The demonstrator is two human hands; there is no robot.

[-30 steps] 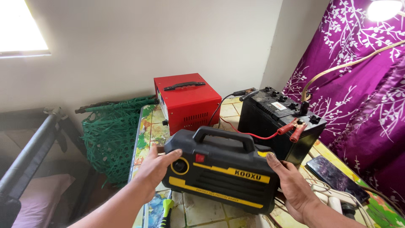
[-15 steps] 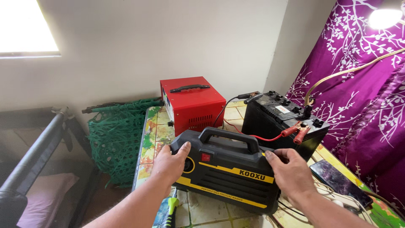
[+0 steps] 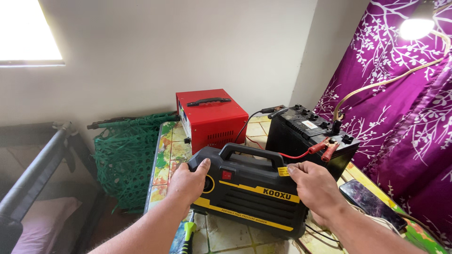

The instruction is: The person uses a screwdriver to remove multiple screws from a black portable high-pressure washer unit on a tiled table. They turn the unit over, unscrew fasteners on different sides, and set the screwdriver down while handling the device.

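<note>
A black and yellow washer (image 3: 252, 193), a boxy machine with a top carry handle, stands near the front edge of a tiled table (image 3: 165, 160). The left hand (image 3: 187, 184) cups its left end, fingers curled round the corner, thumb on top. The right hand (image 3: 314, 188) grips its right end, fingers wrapped over the upper edge beside a small yellow tag. Both hands are closed on the body, not on the handle.

Behind it, toward the back edge, sit a red charger (image 3: 211, 117) and a black battery (image 3: 310, 138) with a red clamp (image 3: 325, 148) on one terminal; the red lead runs just behind the washer. A phone (image 3: 372, 204) lies by the right edge.

To shift the washer well, it seems wise to keep both ends level and steer clear of the lead and clamp.
</note>
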